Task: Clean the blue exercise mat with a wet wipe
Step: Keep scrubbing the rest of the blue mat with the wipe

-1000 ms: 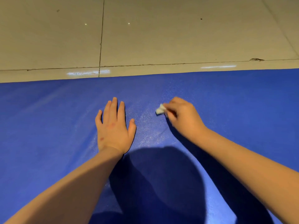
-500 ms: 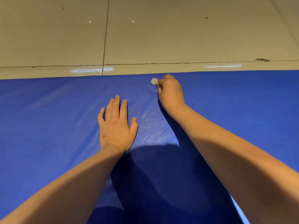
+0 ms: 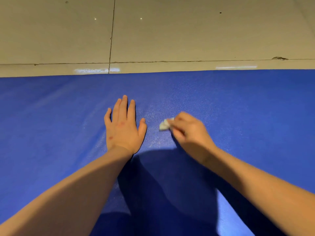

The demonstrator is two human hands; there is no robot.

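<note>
The blue exercise mat (image 3: pixel 51 125) fills the lower two thirds of the head view. My left hand (image 3: pixel 123 126) lies flat on it, palm down, fingers straight and pointing away from me. To its right, my right hand (image 3: pixel 189 132) pinches a small crumpled white wet wipe (image 3: pixel 164 124) against the mat; the hand is motion-blurred. A faint wet sheen shows on the mat between the two hands. Most of the wipe is hidden under my fingers.
Beige floor tiles (image 3: pixel 170 31) with dark grout lines lie beyond the mat's far edge (image 3: pixel 170 71). A dark shadow of my head and arms falls on the mat near me.
My right hand swept the wipe out to the mat's far edge and has drawn it back toward me, beside the left hand. The left hand stayed pressed flat in place.
</note>
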